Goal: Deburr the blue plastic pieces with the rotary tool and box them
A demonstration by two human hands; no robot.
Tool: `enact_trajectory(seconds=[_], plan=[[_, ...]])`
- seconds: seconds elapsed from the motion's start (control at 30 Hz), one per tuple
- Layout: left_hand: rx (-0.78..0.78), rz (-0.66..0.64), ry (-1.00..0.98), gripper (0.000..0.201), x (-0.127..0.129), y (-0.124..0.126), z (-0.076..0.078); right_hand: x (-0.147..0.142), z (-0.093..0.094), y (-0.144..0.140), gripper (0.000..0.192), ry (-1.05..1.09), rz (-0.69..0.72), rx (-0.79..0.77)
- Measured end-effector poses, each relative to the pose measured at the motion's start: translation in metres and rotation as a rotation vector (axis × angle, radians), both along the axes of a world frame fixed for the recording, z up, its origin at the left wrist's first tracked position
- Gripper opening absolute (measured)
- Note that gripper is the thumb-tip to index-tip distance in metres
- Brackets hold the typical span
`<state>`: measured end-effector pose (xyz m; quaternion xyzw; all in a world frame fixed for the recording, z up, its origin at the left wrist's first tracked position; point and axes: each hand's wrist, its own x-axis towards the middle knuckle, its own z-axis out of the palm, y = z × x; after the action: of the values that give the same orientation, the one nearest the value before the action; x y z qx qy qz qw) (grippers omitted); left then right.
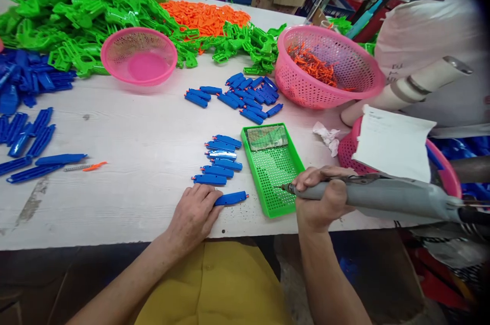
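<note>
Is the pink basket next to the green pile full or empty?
Empty. The pink basket beside the green parts shows only its bare pink bottom, while the bigger pink basket has orange pieces inside.
</note>
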<state>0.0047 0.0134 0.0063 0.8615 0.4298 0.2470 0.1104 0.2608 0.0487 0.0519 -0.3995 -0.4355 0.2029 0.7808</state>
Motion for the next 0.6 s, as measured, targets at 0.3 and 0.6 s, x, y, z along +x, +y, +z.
enact_trajectory(seconds=[0.3,0.6], plan=[[-0.002,-0.004,-0.003,0.016,-0.0005,0.0004,-0.0001,0.0018,-0.0011,-0.0016,0.014,0.019,0.044,-0.021],[-0.042,0.003,-0.072,0.020,-0.0019,-0.0014,0.0003,0.0021,-0.0020,-0.0001,0.017,0.026,0.027,-0.019]])
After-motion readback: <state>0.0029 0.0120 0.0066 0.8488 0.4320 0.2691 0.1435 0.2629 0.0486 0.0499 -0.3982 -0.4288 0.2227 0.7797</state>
